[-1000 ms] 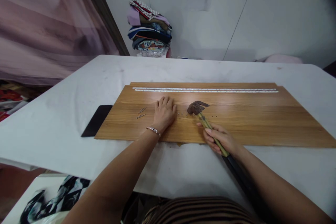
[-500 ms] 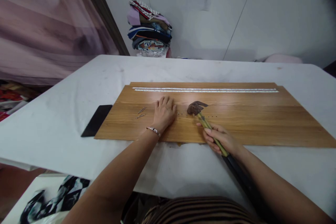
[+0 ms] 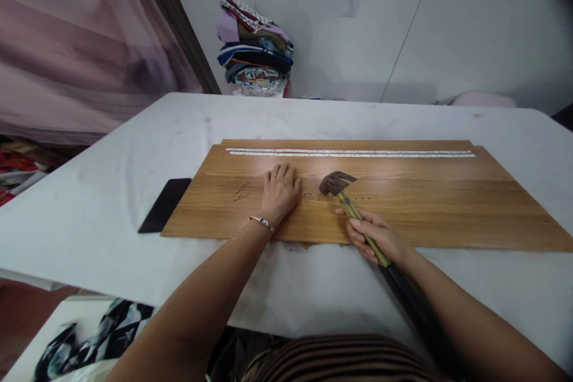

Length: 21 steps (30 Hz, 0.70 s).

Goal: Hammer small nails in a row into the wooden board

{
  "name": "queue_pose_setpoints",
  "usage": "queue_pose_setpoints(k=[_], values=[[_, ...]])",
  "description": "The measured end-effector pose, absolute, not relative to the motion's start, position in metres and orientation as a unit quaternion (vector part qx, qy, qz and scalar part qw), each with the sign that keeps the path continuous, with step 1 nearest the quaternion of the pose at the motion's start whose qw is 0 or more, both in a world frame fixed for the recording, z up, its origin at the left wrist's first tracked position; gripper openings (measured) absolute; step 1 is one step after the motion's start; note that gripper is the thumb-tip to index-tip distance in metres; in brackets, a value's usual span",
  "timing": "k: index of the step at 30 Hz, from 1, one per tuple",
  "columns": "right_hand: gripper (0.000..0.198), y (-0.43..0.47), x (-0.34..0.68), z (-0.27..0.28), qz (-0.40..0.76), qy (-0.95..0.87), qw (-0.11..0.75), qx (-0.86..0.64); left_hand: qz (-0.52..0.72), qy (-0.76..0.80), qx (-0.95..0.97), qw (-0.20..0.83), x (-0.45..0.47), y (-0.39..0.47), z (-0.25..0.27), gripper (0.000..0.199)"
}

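So — hammer (image 3: 387, 270) in right hand (image 3: 382, 235), left hand (image 3: 281, 194) on board (image 3: 447, 209).

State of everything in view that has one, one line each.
Left hand: palm down, on the board
Right hand: closed around the hammer handle
Hammer: held; head-to-board contact unclear
Loose nails: lying left of the left hand
Wooden board: flat on the table
White strips: straight, parallel
Black slab: flat
Cloth pile: stacked
Curtain: hanging
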State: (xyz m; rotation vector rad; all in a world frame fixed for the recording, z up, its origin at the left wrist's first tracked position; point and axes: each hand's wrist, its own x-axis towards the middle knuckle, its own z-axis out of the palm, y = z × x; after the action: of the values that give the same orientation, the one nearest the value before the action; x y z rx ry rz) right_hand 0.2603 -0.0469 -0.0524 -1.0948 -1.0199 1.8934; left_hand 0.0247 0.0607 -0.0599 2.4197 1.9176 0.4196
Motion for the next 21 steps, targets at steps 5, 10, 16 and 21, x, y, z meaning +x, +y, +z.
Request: queue_pose_setpoints(k=[5,10,16,21], values=[[0.063,-0.0473,0.2605,-0.0503,0.733,-0.393,0.352,-0.429,0.132,0.615,0.777,0.013,0.0241,0.0609,-0.0609,0.030],[0.067,-0.0473,0.2594,-0.0490,0.734,-0.391,0.347,-0.434,0.131,0.616,0.777,0.011,0.0232,0.0617,-0.0626,0.032],[0.064,-0.0473,0.2606,-0.0514,0.732,-0.395,0.353,-0.428,0.129,0.615,0.777,0.013,0.0234,0.0612,-0.0620,0.031],[0.058,-0.0475,0.2611,-0.0522,0.736,-0.398,0.353,-0.419,0.133,0.614,0.778,0.013,0.0231,0.0610,-0.0622,0.033]])
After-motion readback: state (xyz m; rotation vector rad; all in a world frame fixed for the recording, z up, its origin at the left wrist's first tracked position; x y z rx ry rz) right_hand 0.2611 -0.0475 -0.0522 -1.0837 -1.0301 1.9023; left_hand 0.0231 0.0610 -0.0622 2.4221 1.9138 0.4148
